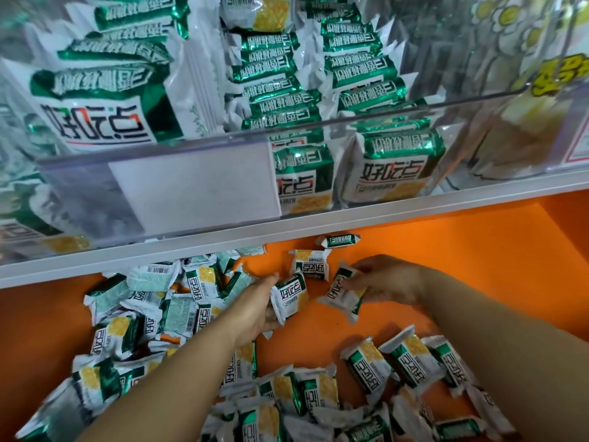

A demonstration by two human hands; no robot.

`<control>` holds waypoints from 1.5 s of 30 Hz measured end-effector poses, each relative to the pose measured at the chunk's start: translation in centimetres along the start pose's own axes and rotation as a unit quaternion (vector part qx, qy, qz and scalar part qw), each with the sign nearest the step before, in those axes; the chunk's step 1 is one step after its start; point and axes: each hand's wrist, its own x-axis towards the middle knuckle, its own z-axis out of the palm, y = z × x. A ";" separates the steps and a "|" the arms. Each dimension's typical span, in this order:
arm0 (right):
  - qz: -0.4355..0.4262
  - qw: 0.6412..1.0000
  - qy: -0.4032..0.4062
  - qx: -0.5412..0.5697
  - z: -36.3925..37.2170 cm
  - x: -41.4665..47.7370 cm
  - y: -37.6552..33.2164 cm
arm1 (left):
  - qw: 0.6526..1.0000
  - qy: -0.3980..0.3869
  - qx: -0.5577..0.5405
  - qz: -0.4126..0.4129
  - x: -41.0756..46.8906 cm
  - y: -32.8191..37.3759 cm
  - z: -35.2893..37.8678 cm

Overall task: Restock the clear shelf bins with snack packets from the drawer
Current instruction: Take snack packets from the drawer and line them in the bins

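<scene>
Low in the orange drawer, the left grip clasps one snack packet and the right grip pinches a second snack packet, both lying directly below the clear shelf bin, whose front wall they must clear.

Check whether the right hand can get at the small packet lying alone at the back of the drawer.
Probably yes: only bare orange drawer floor lies between the right hand and the lone packet. But that hand is holding a green-and-white packet.
</scene>
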 end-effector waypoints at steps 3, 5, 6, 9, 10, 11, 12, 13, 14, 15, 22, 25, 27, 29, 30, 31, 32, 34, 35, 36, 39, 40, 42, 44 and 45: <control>0.006 0.995 -0.094 0.037 1.4 0.1 -0.9 | 0.999 -0.032 -0.038 -0.008 -0.2 0.1 0.1; -0.013 0.996 -0.089 -0.003 2.6 0.6 -1.1 | 0.997 -0.059 -0.052 -0.014 -0.4 0.1 0.3; -0.027 0.997 -0.073 -0.017 3.1 0.9 -1.1 | 0.996 -0.069 -0.046 -0.014 -0.4 0.0 0.3; -0.052 0.998 -0.036 -0.026 4.0 1.3 -1.0 | 0.995 -0.092 0.048 0.007 -0.4 -0.2 -0.6; -0.054 0.997 -0.032 -0.036 4.3 1.3 -1.0 | 0.991 -0.091 0.096 0.017 -0.3 -0.2 -1.1; -0.057 0.996 -0.030 -0.056 4.6 1.1 -1.0 | 0.986 -0.086 0.140 0.026 -0.1 -0.3 -1.4; -0.067 0.995 -0.023 -0.075 4.9 1.0 -1.1 | 0.981 -0.087 0.170 0.034 0.0 -0.3 -1.7; -0.088 0.993 -0.004 -0.083 5.2 0.9 -1.2 | 0.978 -0.088 0.187 0.039 -0.1 -0.3 -1.9; -0.115 0.989 0.030 -0.087 5.3 1.0 -1.4 | 0.977 -0.088 0.192 0.040 0.0 -0.3 -2.1; -0.143 0.982 0.064 -0.106 5.3 1.0 -1.6 | 0.977 -0.085 0.190 0.045 -0.1 -0.1 -2.2; -0.132 0.827 0.064 -0.542 5.6 3.4 1.2 | 0.965 -0.069 0.239 0.079 -0.3 0.2 -2.8; -0.140 0.784 0.096 -0.598 5.6 3.1 1.8 | 0.961 -0.063 0.257 0.078 -0.2 -0.2 -3.3; -0.154 0.765 0.129 -0.611 5.5 2.9 1.7 | 0.960 -0.053 0.263 0.079 -0.1 -0.2 -3.5; -0.176 0.755 0.151 -0.614 5.8 2.8 1.4 | 0.962 -0.046 0.256 0.083 0.1 0.0 -3.6; -0.187 0.750 0.152 -0.615 6.0 2.7 1.4 | 0.964 -0.044 0.248 0.083 0.2 0.0 -3.6; -0.196 0.749 0.147 -0.615 6.2 2.8 1.4 | 0.966 -0.042 0.242 0.081 0.2 0.0 -3.7; -0.200 0.752 0.140 -0.612 6.3 2.9 1.5 | 0.966 -0.040 0.242 0.080 0.3 0.0 -3.8; -0.195 0.761 0.132 -0.604 6.5 3.2 1.7 | 0.964 -0.039 0.250 0.083 0.2 -0.1 -3.8; -0.193 0.764 0.135 -0.601 6.4 3.3 1.7 | 0.963 -0.038 0.253 0.084 0.2 -0.2 -3.8; -0.196 0.764 0.139 -0.598 6.3 3.3 1.8 | 0.963 -0.037 0.254 0.086 0.2 -0.2 -3.8; -0.177 0.756 0.131 -0.616 6.3 3.1 1.7 | 0.966 -0.032 0.243 0.085 0.4 -0.3 -3.9; -0.174 0.757 0.133 -0.615 6.3 3.1 1.7 | 0.968 -0.029 0.235 0.083 0.5 -0.2 -3.9; -0.170 0.773 0.142 -0.594 6.3 3.2 1.6 | 0.970 -0.026 0.228 0.079 0.6 -0.2 -4.0; -0.158 0.792 0.136 -0.574 6.5 3.5 1.5 | 0.968 -0.021 0.239 0.078 0.6 -0.2 -4.0; -0.143 0.802 0.131 -0.566 6.7 3.5 1.5 | 0.967 -0.017 0.242 0.077 0.5 -0.2 -4.1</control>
